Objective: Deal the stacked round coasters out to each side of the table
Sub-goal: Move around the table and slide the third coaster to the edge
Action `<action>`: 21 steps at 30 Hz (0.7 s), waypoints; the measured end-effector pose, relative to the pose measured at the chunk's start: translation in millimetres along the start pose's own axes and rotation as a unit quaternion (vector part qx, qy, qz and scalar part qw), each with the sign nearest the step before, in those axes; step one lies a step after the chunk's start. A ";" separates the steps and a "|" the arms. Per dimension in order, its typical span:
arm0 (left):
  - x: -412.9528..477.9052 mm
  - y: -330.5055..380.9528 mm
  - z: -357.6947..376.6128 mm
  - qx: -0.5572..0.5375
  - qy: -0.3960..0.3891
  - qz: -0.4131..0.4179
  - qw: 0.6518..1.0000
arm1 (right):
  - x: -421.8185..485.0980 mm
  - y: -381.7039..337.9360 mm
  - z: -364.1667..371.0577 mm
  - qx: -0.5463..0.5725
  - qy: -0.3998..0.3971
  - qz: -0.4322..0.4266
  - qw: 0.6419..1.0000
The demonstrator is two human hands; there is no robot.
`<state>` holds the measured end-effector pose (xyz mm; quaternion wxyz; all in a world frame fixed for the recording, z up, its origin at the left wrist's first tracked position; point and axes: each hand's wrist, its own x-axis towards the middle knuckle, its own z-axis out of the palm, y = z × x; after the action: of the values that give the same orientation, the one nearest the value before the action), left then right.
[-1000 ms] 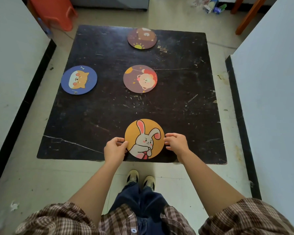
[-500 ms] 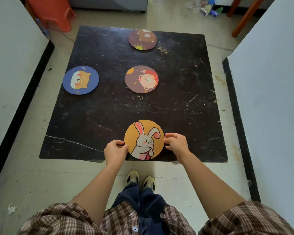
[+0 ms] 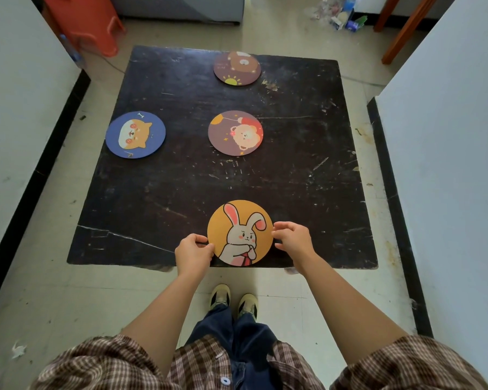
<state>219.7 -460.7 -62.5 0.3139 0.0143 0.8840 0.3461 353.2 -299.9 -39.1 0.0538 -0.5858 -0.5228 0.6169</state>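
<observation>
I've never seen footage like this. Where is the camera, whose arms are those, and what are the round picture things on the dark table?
There is no machine here: a person wears a camera on the head, looking down at their own arms. The left hand and right hand pinch opposite edges of an orange rabbit coaster at the near edge of the scratched black table. Three more coasters lie flat: a blue dog coaster at the left side, a bear coaster at the far side, and a purple coaster in the middle. The right side has none yet.
</observation>
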 end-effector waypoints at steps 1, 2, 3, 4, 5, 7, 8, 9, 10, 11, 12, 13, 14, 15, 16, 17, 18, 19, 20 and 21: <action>-0.4 0.1 -0.2 0.002 -0.001 0.001 1.000 | -0.1 -0.1 0.3 -0.001 0.000 -0.001 1.000; -0.8 0.0 -0.4 0.003 -0.001 0.001 1.000 | -0.1 -0.1 0.7 -0.002 -0.001 -0.001 1.000; -0.9 -0.1 -0.4 0.003 -0.002 0.001 1.000 | 0.0 0.0 0.9 -0.002 -0.002 -0.001 1.000; -0.9 -0.4 -0.3 0.003 -0.003 0.001 1.000 | 0.1 0.2 1.0 -0.004 -0.002 -0.001 1.000; -0.8 -0.7 -0.2 0.004 -0.003 0.001 1.000 | 0.2 0.5 1.0 -0.006 -0.003 -0.001 1.000; -0.3 -1.2 -0.1 0.009 -0.002 0.002 1.000 | 0.5 1.1 1.4 -0.011 -0.005 -0.003 1.000; -0.1 -1.5 0.0 0.012 -0.002 0.003 1.000 | 0.5 1.4 1.4 -0.012 -0.006 -0.004 1.000; 0.3 -1.5 0.1 0.016 -0.003 0.004 1.000 | 0.6 1.5 1.6 -0.013 -0.006 -0.006 1.000; 0.7 -1.4 0.0 0.022 -0.002 0.005 1.000 | 0.6 1.7 1.7 -0.014 -0.007 -0.007 1.000; 1.2 -1.3 -0.2 0.029 -0.001 0.005 1.000 | 0.7 1.8 1.8 -0.015 -0.008 -0.009 1.000; 1.7 -1.2 -0.4 0.038 -0.001 0.005 0.999 | 0.7 1.8 2.1 -0.018 -0.008 -0.010 1.000; 2.2 -1.1 -0.6 0.047 -0.001 0.006 0.999 | 0.8 2.0 2.1 -0.021 -0.008 -0.011 1.000; 2.8 -0.8 -1.1 0.054 -0.001 0.007 0.998 | 1.0 2.0 2.3 -0.022 -0.007 -0.010 1.000; 3.2 0.0 -1.5 0.060 -0.002 0.008 0.998 | 1.4 2.0 2.3 -0.022 -0.006 -0.010 1.000; 3.7 0.8 -1.9 0.065 -0.005 0.008 0.998 | 1.8 1.9 2.2 -0.023 -0.006 -0.009 1.000; 4.2 1.6 -2.3 0.068 -0.008 0.008 0.998 | 2.2 1.5 2.1 -0.025 -0.006 -0.009 1.000; 4.6 2.4 -2.6 0.070 -0.011 0.008 0.997 | 2.7 1.5 2.0 -0.028 -0.006 -0.009 1.000; 5.2 3.5 -3.3 0.074 -0.012 0.009 0.997 | 3.1 1.3 2.1 -0.030 -0.006 -0.010 0.999; 5.4 5.0 -3.9 0.081 -0.012 0.012 0.997 | 3.5 1.4 2.2 -0.034 -0.005 -0.011 0.999; 5.8 6.8 -4.4 0.091 -0.009 0.019 0.996 | 3.7 1.5 2.1 -0.040 -0.005 -0.013 0.999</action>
<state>211.2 -456.7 -59.0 0.3124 0.0627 0.9086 0.2700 351.2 -299.2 -43.1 0.0362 -0.5778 -0.5548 0.5975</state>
